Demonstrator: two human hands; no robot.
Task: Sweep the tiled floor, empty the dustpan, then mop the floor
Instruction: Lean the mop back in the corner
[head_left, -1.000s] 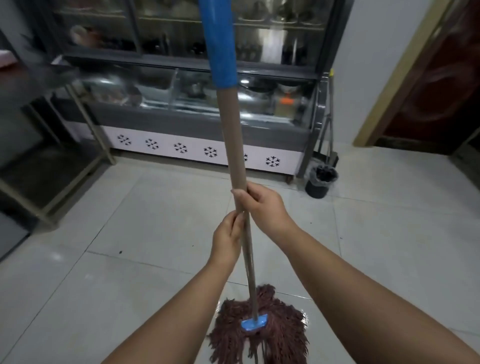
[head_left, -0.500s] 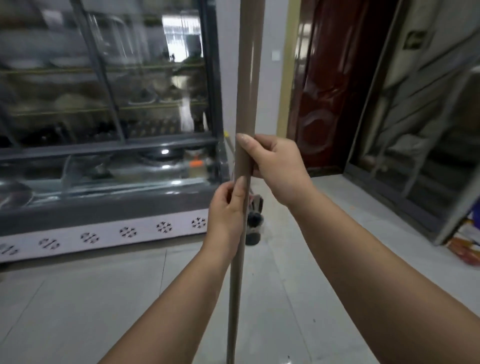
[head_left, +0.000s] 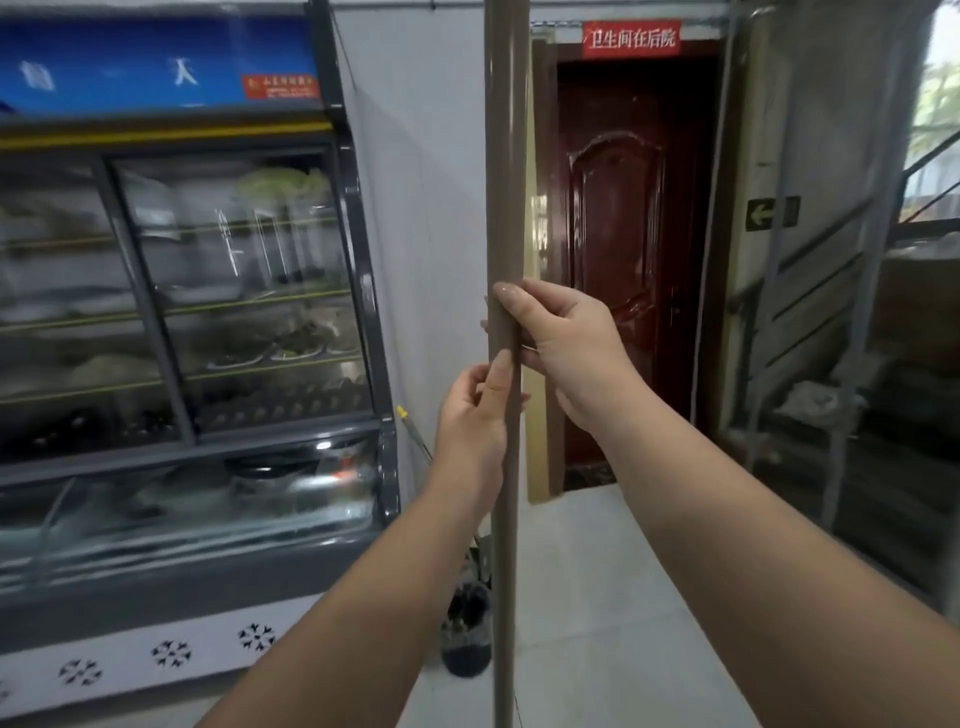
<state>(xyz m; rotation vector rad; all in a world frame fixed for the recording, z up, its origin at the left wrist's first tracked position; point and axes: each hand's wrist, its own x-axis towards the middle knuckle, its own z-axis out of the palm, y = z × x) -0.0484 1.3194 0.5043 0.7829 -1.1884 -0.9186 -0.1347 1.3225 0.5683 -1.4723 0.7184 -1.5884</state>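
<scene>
**Operator:** Head view only, and I'm looking out across the room rather than down. The mop handle (head_left: 505, 208) stands nearly upright in the middle of my view, running from the top edge to the bottom; its head is below the frame, so I cannot tell where it sits on the tiled floor (head_left: 613, 597).

**Observer:** What are your hands doing?

**Operator:** My right hand (head_left: 563, 345) is the upper one, fingers curled round the pole from the right with the thumb across the near face. My left hand (head_left: 475, 415) is just below it, thumb laid up the shaft, fingers wrapped behind. The two are almost touching.

**Observer:** Advice for the mopping?

**Operator:** I'd judge the grip too bunched for good strokes. I would slide the left hand lower for leverage, tilt the handle toward me, and look down before pushing. The small dark bin (head_left: 466, 636) stands just left of the pole, at the right end of the display fridge (head_left: 208, 364), so strokes should stay clear of it. The red door (head_left: 628, 249) lies far ahead.
</scene>
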